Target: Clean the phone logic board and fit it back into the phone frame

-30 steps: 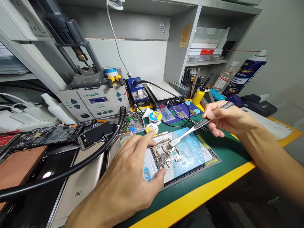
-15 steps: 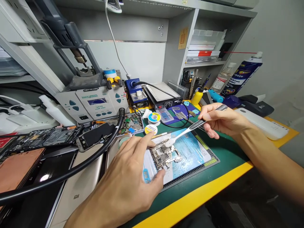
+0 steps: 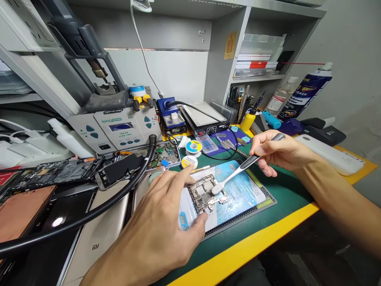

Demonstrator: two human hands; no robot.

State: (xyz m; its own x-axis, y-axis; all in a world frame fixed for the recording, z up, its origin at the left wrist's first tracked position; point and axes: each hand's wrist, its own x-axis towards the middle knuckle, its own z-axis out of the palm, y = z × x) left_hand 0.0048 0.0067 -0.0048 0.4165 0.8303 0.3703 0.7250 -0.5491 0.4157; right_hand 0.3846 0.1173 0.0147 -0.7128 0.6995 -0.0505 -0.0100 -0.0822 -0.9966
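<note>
My right hand is closed around the dark handle of a white-headed brush, thumb and fingers pinching it. My left hand is spread wide and grips no tool; its fingertips sit at the far-left corner of the circuit board and its thumb lies by the near edge. I can't tell how hard it presses.

The board lies flat in the gap between my left thumb and fingers, to the left of my right hand. The brush head has just slid from the board's far part to nearer my left thumb, and rests on it there, while the left hand has hardly moved. I judge from this that the brushing is under way and covering more than one spot, with the left hand keeping the board steady.

Under the board, reaching right toward my brush hand, is a blue-and-white sheet, on a grey perforated mat over the green surface. Just beyond my left fingertips stand a round tin and a solder spool. Left of that hand runs a black hose, above a gold phone back.
</note>
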